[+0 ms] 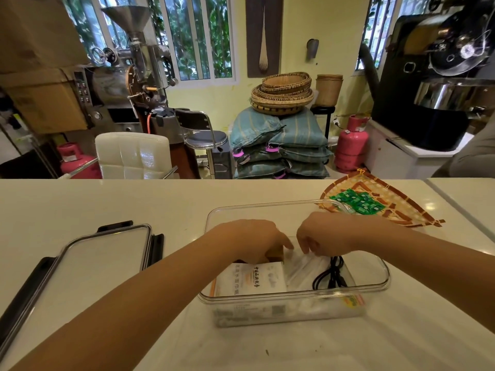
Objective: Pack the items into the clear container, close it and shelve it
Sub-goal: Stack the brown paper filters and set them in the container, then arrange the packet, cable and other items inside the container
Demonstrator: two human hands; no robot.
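Note:
A clear container (267,210) stands open on the white table in front of me. Inside lie a white tissue pack (254,279), a black cable (332,277) and a clear plastic bag (302,266). Both hands reach down into it. My left hand (251,239) grips a small brown box (276,254) behind the tissue pack. My right hand (321,234) has its fingers curled down onto the plastic bag; whether it pinches the bag is unclear. The container's lid (104,258), clear with black latches, lies flat to the left.
A woven tray (401,202) with several green sachets (356,202) sits behind the container at the right. Beyond the table's far edge are a white chair (134,153), stacked sacks, pink gas cylinders and roasting machines.

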